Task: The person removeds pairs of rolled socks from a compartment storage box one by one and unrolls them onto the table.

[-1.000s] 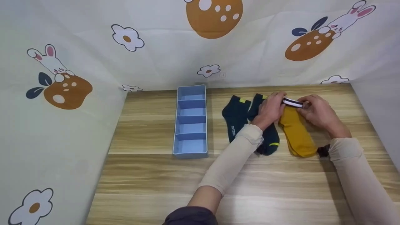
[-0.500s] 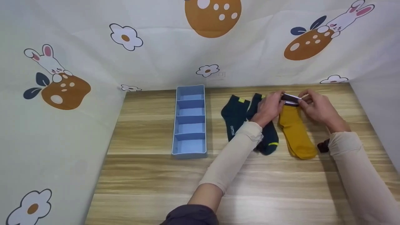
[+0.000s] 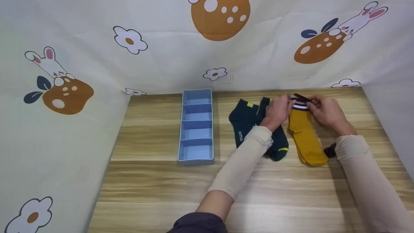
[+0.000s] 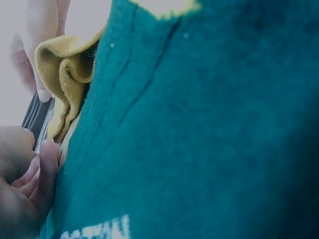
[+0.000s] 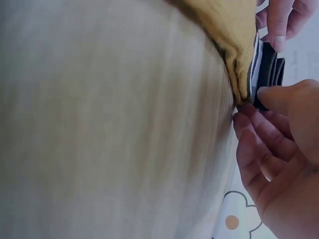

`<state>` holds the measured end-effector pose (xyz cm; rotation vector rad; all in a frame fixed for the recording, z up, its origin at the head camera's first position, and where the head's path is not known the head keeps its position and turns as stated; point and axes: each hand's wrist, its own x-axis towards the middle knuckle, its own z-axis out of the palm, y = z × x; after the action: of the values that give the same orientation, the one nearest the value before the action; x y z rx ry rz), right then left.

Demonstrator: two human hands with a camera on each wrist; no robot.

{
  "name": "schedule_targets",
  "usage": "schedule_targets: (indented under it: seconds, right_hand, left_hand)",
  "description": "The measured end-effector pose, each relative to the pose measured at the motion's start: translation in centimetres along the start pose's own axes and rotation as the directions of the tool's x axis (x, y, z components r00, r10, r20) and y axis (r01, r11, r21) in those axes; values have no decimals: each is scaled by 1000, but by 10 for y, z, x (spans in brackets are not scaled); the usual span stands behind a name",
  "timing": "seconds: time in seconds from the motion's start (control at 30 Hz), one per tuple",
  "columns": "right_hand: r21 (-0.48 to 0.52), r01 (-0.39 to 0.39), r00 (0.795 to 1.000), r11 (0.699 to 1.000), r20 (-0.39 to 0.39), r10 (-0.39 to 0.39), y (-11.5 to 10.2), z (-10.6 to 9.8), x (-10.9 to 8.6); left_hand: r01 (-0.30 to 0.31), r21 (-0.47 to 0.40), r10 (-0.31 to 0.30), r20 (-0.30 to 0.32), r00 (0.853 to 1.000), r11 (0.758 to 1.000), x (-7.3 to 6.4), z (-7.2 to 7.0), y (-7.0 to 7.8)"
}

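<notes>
A pair of mustard-yellow socks [image 3: 305,137] lies on the table, toes toward me, with dark-and-white striped cuffs at the far end. My left hand [image 3: 278,110] pinches the left side of the cuff, and my right hand [image 3: 328,113] pinches its right side. In the right wrist view, the thumb and fingers of my right hand [image 5: 294,134] hold the layered black cuff [image 5: 266,69]. The left wrist view shows my left hand [image 4: 25,184] at the cuff beside the yellow fabric [image 4: 70,74]. A dark green sock [image 3: 279,147] lies partly under my left wrist.
Another dark green sock [image 3: 242,116] with a yellow tag lies left of that one. Further left stands a blue organizer box [image 3: 197,161] with several compartments in a row. A small dark item [image 3: 330,150] is partly hidden by my right sleeve. A patterned cloth [image 3: 168,64] hangs behind the table.
The striped cuff has been turned over between both hands; its dark edge now stands up at the far end above the white stripe. Both hands stay nearly in place.
</notes>
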<state>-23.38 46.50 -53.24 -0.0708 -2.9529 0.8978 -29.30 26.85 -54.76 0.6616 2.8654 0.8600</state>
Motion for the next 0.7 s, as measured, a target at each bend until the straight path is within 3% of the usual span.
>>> schedule_targets:
  seconds: [0.13, 0.27, 0.5, 0.7]
  right_hand:
    - [12, -32, 999, 999, -35, 32, 0, 1, 0]
    - [23, -70, 996, 997, -50, 71, -1, 0, 1]
    - [16, -49, 997, 999, 60, 48, 2, 1, 1]
    - [16, -40, 995, 999, 96, 38, 2, -1, -1]
  left_hand:
    - [-43, 19, 43, 6, 999, 999, -1, -1, -2]
    - [-61, 17, 59, 77, 995, 998, 0, -3, 0]
    - [-50, 58, 41, 141, 989, 997, -2, -6, 8]
    - [-107, 12, 103, 166, 981, 994, -9, -17, 4]
